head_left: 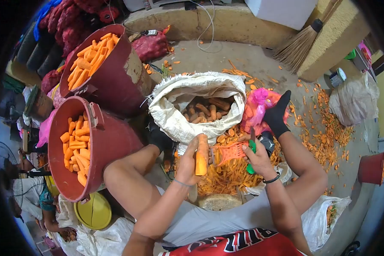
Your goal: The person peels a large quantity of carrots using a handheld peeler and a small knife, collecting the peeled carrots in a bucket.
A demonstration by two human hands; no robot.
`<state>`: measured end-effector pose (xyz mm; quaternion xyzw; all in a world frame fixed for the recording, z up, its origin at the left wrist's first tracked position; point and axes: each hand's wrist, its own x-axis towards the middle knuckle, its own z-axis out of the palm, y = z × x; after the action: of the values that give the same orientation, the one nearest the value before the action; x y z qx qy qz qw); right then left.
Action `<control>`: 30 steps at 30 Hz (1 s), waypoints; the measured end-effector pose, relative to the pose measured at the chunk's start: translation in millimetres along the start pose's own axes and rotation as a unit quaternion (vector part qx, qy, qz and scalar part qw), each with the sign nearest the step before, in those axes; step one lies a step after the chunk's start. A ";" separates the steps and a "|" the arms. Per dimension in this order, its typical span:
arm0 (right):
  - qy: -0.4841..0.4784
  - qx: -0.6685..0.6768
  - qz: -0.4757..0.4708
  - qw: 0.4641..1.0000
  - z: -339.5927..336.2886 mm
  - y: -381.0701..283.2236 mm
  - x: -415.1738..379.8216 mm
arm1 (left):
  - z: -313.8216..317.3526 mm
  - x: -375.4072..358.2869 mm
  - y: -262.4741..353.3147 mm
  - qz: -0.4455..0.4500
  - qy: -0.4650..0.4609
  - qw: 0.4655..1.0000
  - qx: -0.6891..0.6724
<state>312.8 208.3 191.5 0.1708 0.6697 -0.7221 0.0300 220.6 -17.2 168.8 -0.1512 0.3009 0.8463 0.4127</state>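
Upright in my left hand is a thick carrot, its lower end bright and cut flat. My right hand is closed round a green-handled tool; a dark blade tip shows above the fingers. An orange slotted piece lies between my hands, touching or close to the right fingers. Below them is a heap of orange peelings. Just beyond stands an open white sack with unpeeled carrots inside.
Two red buckets of peeled carrots stand at the left. A pink bag touches the sack's right side. Peelings litter the right floor near a small red bucket. A broom leans behind. Another person is far left.
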 end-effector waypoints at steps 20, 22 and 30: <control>0.176 -0.285 -0.208 0.919 -20.9 -13.6 13.1 | 21.2 -5.8 -12.0 -0.042 -0.032 0.968 0.247; 0.084 -0.272 -0.226 0.931 11.1 -18.0 -5.5 | 20.0 -7.1 -10.5 -0.051 -0.022 0.976 0.211; 0.202 -0.304 -0.189 0.912 -19.7 -3.3 20.2 | 18.7 -12.8 -10.8 -0.053 -0.011 0.980 0.192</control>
<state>297.0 231.7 188.0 0.1664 0.8681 -0.4262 -0.1926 236.8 -7.9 185.6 -0.0753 0.4448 0.7511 0.4820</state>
